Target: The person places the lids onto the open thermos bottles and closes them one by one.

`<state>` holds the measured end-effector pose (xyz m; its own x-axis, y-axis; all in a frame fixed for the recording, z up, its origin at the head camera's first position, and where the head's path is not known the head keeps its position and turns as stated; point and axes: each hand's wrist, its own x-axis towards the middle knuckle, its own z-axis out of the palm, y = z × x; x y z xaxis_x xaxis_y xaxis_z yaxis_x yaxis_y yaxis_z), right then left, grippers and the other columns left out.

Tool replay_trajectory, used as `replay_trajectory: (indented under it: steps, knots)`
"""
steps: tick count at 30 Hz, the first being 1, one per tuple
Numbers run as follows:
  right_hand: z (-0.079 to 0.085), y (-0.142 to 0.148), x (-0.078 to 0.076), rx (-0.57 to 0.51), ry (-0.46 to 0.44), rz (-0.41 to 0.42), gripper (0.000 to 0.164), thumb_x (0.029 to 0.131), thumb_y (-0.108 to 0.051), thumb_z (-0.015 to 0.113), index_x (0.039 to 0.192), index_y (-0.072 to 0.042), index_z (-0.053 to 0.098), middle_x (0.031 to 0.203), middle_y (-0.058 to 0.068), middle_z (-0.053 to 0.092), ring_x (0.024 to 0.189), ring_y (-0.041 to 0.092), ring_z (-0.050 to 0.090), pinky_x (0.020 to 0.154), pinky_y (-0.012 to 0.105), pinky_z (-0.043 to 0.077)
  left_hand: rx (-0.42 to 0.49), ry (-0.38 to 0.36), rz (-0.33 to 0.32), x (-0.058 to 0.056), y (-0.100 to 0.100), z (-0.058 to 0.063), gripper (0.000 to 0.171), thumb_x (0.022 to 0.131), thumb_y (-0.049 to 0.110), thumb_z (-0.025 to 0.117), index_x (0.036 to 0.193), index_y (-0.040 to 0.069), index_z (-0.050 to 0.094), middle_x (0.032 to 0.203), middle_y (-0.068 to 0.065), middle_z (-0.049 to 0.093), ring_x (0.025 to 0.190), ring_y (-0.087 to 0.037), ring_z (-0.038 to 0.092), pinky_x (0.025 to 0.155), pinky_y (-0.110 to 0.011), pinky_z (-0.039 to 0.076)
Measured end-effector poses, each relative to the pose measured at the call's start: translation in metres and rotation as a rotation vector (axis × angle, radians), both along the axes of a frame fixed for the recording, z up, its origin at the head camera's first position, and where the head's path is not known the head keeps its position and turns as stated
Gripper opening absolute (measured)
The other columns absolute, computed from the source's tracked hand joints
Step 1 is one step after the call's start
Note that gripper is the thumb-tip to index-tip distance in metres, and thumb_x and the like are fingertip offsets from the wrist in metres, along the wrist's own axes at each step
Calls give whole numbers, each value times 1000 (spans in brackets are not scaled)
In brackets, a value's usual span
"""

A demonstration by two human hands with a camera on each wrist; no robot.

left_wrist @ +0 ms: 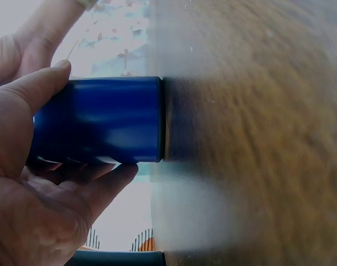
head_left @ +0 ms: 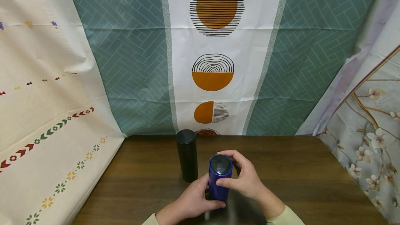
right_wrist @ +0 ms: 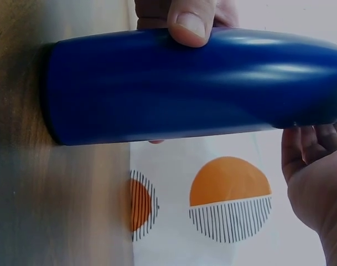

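A blue thermos bottle (head_left: 218, 188) with a dark glossy top (head_left: 221, 165) stands upright near the front of the table. Around its lower body my left hand (head_left: 195, 197) grips it, thumb on the near side. My right hand (head_left: 245, 176) holds the upper end, thumb in front and fingers behind the rim. In the left wrist view the dark base (left_wrist: 162, 119) is right at the wood surface. The right wrist view shows the blue body (right_wrist: 174, 88) lengthwise, with the left thumb (right_wrist: 189, 27) pressed against it and the right hand's curled fingers at the top end.
A black thermos bottle (head_left: 188, 159) stands upright behind and left of the blue one. The brown wooden table (head_left: 140, 176) ends at a hanging green and white cloth (head_left: 212, 44). Patterned cloths hang along the left (head_left: 47, 114) and right (head_left: 365, 141) sides.
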<state>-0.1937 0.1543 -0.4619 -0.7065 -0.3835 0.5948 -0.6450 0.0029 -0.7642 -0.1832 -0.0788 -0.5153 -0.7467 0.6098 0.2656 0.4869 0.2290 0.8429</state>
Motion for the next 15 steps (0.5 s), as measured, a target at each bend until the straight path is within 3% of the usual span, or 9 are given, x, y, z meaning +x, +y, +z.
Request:
replay_trajectory:
  steps: [9, 15]
  knots:
    - [-2, -3, 1, 12, 28, -52, 78, 76, 1, 98, 144, -11, 62, 121, 27, 72, 109, 38, 70, 102, 37, 56, -13, -4, 2, 0, 0, 1, 73, 95, 32, 93, 155, 32, 53, 144, 8, 68, 129, -11, 68, 108, -36, 57]
    - [-3, -2, -1, -2, 46, 35, 77, 90, -15, 94, 155, -7, 53, 133, 26, 70, 120, 40, 68, 109, 40, 53, -14, -3, 4, 0, -1, 1, 75, 94, 32, 94, 157, 32, 52, 145, 7, 67, 130, -11, 67, 108, -36, 57]
